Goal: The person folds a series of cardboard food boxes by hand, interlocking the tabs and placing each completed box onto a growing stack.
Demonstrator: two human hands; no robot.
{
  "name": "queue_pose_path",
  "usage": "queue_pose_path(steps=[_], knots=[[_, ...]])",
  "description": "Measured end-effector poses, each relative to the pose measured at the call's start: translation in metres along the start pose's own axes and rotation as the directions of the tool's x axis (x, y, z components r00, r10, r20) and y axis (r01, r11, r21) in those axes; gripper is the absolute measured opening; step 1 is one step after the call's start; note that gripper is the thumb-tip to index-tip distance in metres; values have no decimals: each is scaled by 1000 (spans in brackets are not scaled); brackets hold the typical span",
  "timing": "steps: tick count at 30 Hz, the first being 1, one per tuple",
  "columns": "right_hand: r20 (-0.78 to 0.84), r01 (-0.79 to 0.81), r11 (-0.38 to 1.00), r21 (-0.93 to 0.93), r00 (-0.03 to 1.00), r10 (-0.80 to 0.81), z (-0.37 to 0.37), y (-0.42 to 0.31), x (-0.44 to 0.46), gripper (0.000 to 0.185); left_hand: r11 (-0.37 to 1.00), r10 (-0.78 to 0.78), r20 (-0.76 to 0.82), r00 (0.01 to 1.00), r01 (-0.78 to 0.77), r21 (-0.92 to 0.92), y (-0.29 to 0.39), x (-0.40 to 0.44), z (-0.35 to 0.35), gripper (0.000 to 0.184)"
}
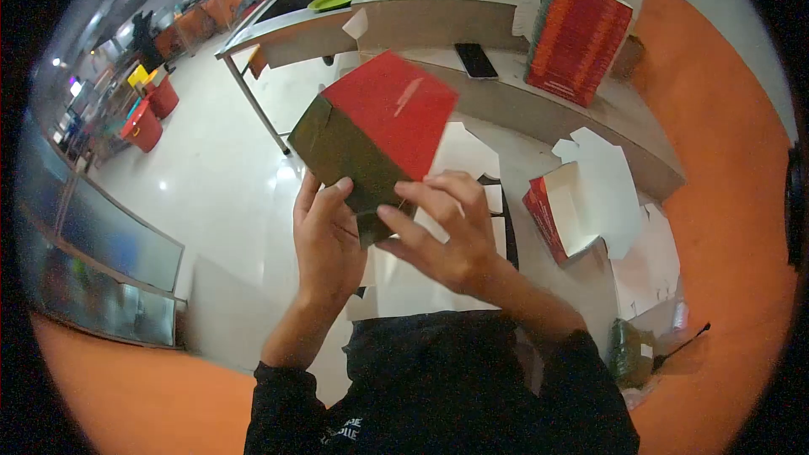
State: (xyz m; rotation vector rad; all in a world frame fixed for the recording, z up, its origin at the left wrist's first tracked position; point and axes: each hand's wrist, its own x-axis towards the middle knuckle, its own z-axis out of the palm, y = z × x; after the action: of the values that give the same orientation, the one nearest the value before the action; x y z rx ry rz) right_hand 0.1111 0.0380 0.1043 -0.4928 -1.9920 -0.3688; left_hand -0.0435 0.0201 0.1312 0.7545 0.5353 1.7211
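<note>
A folded carton (392, 105) with a red face and a dark olive side is held up in front of me, tilted. My left hand (329, 227) grips its lower left edge, the thumb on the olive side. My right hand (451, 227) is at its lower right corner, with fingertips pressed on the olive side near a small flap. Beneath the hands lie flat white card sheets (459, 152), partly hidden by the carton and my arms.
An open red-and-white box (577, 202) stands at the right. Behind it, a stack of red cartons (577, 38) and a black phone (476, 61) rest on a ledge. A sink counter with a green plate (331, 2) is at the back; red buckets (141, 128) stand far left.
</note>
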Motion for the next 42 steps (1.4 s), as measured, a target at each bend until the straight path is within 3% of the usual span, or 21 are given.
queue_pose_path(steps=[3, 6, 7, 10, 14, 17, 21, 24, 26, 28, 29, 30, 32, 33, 34, 36, 37, 38, 40, 42], knots=[[49, -44, 999, 25, 998, 43, -11, 4, 2, 42, 967, -89, 97, 991, 109, -228, 7, -6, -3, 34], [96, -53, 989, 140, 995, 39, -22, 12, 8, 43, 975, 110, -28, 994, -102, 195, 7, -6, -8, 27], [87, -40, 986, 161, 996, 26, -24, 14, 8, 44, 961, 136, -1, 991, -132, 242, 6, -5, -12, 27], [119, 0, 986, 167, 993, -20, -26, 14, 11, 44, 939, 204, 82, 975, -219, 265, 6, -2, -14, 27], [172, -17, 990, 141, 985, -8, -22, 12, 12, 41, 909, 201, 93, 975, -221, 353, 4, 1, -12, 34], [34, -69, 990, 123, 997, 65, -16, 14, 9, 34, 909, 171, 1, 985, -158, 386, -15, -12, -5, 37], [-55, -149, 975, 167, 986, 160, -5, 16, -8, 33, 845, 197, 21, 980, -181, 503, -35, -35, 2, 35], [-87, -235, 938, 253, 961, 264, -2, 11, -16, 42, 809, 25, 118, 993, -89, 581, -23, -36, -14, 34], [-82, -289, 930, 225, 946, 314, -12, 16, -14, 50, 685, -25, 78, 997, -40, 728, -16, -31, -10, 26], [-76, -381, 873, 303, 904, 421, -21, 28, -13, 48, 442, 51, 281, 958, -274, 854, -1, -30, -2, 20], [-63, -385, 855, 347, 900, 431, -31, 37, -11, 50, 69, 185, 480, 858, -498, 864, 4, -23, -16, 29], [14, -445, 790, 422, 874, 485, -38, 44, -12, 50, -37, 314, 573, 757, -594, 804, 10, -15, -18, 44], [287, -574, 615, 540, 813, 506, -55, 60, -13, 57, -240, 270, 727, 631, -687, 686, 29, 5, -12, 60], [358, -611, 489, 622, 778, 517, -55, 66, -14, 56, -74, 120, 601, 790, -596, 799, 34, 8, -16, 76], [431, -641, 349, 684, 741, 515, -54, 71, -15, 56, 131, -11, 539, 842, -533, 836, 34, 16, -27, 82], [578, -750, 181, 636, 619, 532, -52, 82, -10, 52, 545, -337, 322, 885, -95, 833, 30, 22, -32, 75], [557, -739, 158, 655, 613, 561, -41, 90, -16, 40, 601, -381, 239, 893, 42, 798, 20, 26, -39, 63], [557, -792, 132, 596, 527, 642, -34, 96, -19, 33, 571, -382, 195, 903, 65, 818, 10, 32, -50, 53], [393, -836, 243, 491, 462, 795, -27, 101, -32, 30, 594, -393, 71, 917, 194, 780, -14, 44, -77, 51], [174, -805, 372, 462, 493, 852, -26, 89, -52, 29, 653, -364, -37, 931, 283, 703, -34, 47, -95, 55]])
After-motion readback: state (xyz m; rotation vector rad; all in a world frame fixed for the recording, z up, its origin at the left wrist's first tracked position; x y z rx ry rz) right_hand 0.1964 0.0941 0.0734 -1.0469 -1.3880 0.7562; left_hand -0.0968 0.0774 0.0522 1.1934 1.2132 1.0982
